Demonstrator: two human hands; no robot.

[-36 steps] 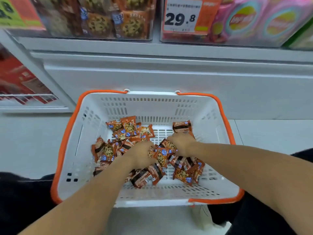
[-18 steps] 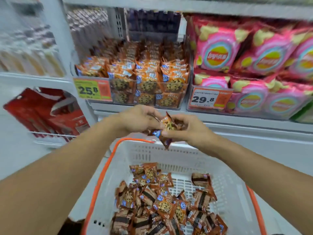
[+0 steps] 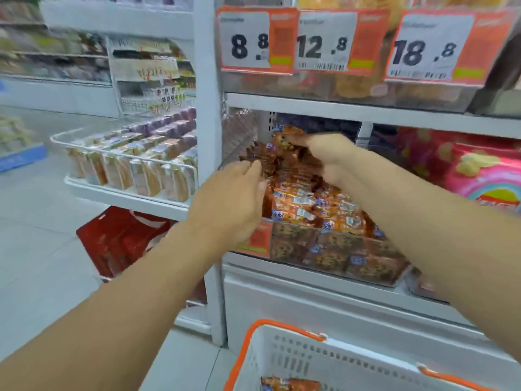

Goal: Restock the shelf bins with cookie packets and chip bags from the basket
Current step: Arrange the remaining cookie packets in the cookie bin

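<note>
The clear shelf bin (image 3: pixel 338 259) is packed with orange-brown cookie packets (image 3: pixel 304 204). My right hand (image 3: pixel 332 159) reaches over the back of the bin and pinches a few cookie packets (image 3: pixel 290 136) at its fingertips. My left hand (image 3: pixel 234 198) is at the bin's left side, fingers curled around brown cookie packets (image 3: pixel 251 158) that stick up above them. The white basket with an orange rim (image 3: pixel 282 331) sits below at the bottom edge, with a cookie packet (image 3: pixel 290 384) showing in it. Pink chip bags (image 3: pixel 479 179) fill the bin to the right.
Price tags (image 3: pixel 324 43) hang on the shelf above the bin, leaving a low gap. A white upright post (image 3: pixel 208 136) borders the bin on the left. Further left, a wire rack of wrapped sandwiches (image 3: pixel 135 165) juts out over red bags (image 3: pixel 124 238).
Both hands rose from the basket with cookie packets and moved forward into the cookie bin. The view lifted from the basket to the shelf.
</note>
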